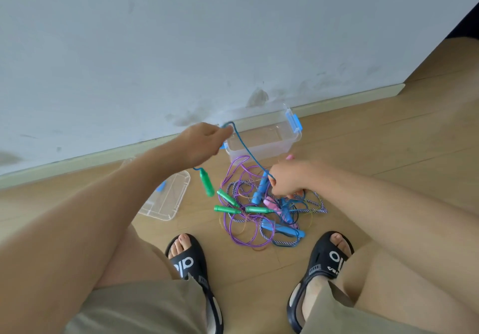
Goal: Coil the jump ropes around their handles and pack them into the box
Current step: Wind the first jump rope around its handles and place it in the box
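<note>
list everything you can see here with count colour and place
clear plastic box: one, see-through with blue latches, on the floor by the wall, nothing visible inside
clear plastic lid: one, blue latch, flat on the floor left of the pile
tangled jump rope pile: one heap, purple, blue and striped cords, between the sandals and the box
green plastic handles: four, three in the pile, one hanging below the left hand
blue plastic handles: at least two, in the pile
blue cord: one, stretched between both hands
black sandals: two, near edge
left hand: holds the cord up
right hand: grips the cord over the pile
</note>
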